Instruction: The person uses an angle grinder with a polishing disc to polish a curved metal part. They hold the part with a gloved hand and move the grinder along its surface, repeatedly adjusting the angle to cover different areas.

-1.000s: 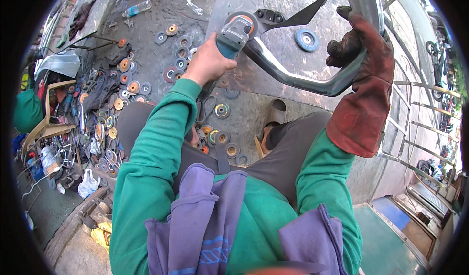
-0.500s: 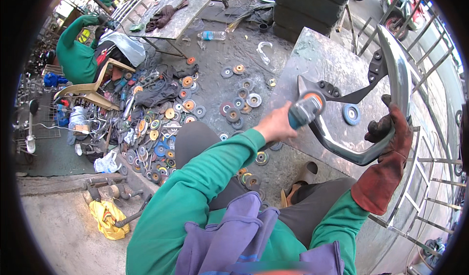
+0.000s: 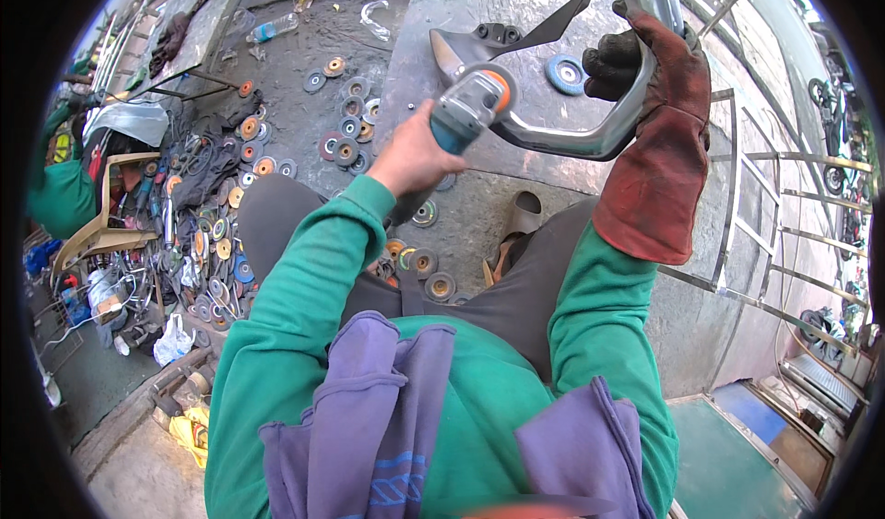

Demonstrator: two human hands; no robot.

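Note:
My bare left hand [image 3: 412, 158] is closed around the body of an angle grinder [image 3: 463, 113], teal and grey with an orange-centred disc. The disc is at the left part of a curved, polished metal bar [image 3: 576, 143]; whether it touches the surface I cannot tell. A dark bracket [image 3: 556, 29] with bolt holes spans the inside of the bar. My right hand [image 3: 668, 81], in a red leather glove with blackened fingers, grips the bar's right side. Below the bar is a flat metal sheet [image 3: 419, 67], with a blue-rimmed disc [image 3: 565, 75] lying on it.
Many used grinding discs [image 3: 346, 150] litter the floor to the left. A plastic bottle [image 3: 274, 28] lies farther back. At the left, another person in a green sleeve [image 3: 64, 196] is beside a tan chair [image 3: 101, 219]. Metal frames [image 3: 751, 215] stand close at the right.
The view has swung right and tilted down, so the scene sits farther left and my lap shows more. Both hands keep their holds, with the grinder still at the bar's left part.

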